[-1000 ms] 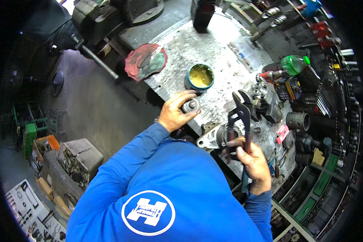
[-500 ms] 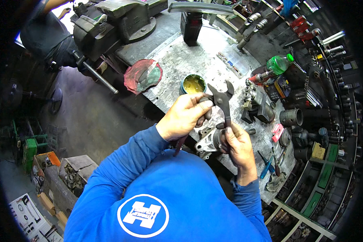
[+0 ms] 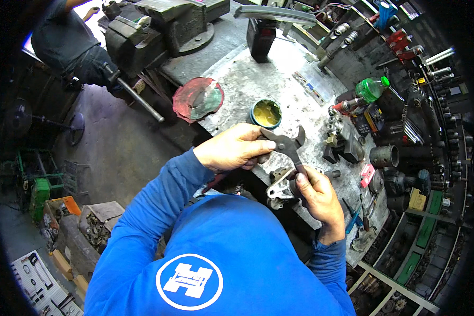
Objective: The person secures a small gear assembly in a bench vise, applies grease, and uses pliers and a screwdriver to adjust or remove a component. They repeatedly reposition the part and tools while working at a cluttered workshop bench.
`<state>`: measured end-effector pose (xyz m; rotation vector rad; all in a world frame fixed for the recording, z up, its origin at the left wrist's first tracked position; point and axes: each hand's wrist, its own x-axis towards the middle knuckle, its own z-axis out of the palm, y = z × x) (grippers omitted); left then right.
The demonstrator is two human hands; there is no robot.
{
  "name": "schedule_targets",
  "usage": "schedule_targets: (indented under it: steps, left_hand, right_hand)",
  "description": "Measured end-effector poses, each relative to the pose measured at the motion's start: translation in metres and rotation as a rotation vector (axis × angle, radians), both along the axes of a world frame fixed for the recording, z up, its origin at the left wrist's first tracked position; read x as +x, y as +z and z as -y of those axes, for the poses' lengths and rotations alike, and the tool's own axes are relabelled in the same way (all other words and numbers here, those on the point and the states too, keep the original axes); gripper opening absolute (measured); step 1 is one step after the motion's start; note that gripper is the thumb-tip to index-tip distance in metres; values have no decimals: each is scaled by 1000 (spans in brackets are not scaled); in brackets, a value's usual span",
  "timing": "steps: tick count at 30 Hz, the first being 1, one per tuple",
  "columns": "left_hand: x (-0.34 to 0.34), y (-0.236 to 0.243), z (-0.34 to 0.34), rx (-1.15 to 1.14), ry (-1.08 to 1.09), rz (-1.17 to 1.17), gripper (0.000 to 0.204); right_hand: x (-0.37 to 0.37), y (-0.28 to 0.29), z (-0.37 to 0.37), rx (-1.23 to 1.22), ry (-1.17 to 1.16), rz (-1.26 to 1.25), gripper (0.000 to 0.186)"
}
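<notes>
- The metal-topped workbench (image 3: 237,89) runs across in front of me, scuffed and grey.
- A big dark bench vise (image 3: 158,26) sits at its far left corner.
- A crumpled red rag (image 3: 197,99) lies near the bench's left edge, and a round tin of yellow grease (image 3: 266,113) stands just beside it.
- A green plastic bottle (image 3: 371,88) lies among tools at the right.
- My left hand (image 3: 231,150) is curled shut around one handle of the dark pliers (image 3: 288,147), just above the bench edge.
- My right hand (image 3: 316,197) pinches the other handle with thumb and fingers.
- The pliers' open jaws point away from me, over the bench.
- A pale cast-metal part (image 3: 279,188) lies under them, touching my right hand.
</notes>
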<state>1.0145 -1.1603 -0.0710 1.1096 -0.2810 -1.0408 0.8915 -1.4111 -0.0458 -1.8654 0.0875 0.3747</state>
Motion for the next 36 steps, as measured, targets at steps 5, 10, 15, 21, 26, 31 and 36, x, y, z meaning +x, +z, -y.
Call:
schedule_targets:
  steps: [5, 10, 15, 21, 26, 31, 36]
  left_hand:
    - [-2, 4, 2, 243, 120, 358, 35]
    - [-9, -5, 3, -6, -17, 150, 35]
    - [-13, -11, 8, -84, 153, -20, 31]
    - [-33, -5, 34, -106, 533, 18, 32]
    - [-32, -6, 39, -126, 763, -57, 23]
    - [-35, -17, 44, -208, 714, 166, 29]
    - [-23, -43, 0, 224, 297, 692, 43]
  right_hand:
    - [-4, 5, -15, 8, -93, -19, 25]
    - [-10, -2, -21, -32, -44, 64, 28]
    - [-12, -19, -31, 129, -131, 29, 33]
    - [-3, -30, -57, 209, -213, -21, 27]
    - [-1, -29, -57, 760, -48, -295, 44]
    - [-1, -41, -47, 846, -47, -472, 39]
    - [-10, -36, -23, 430, -104, -405, 41]
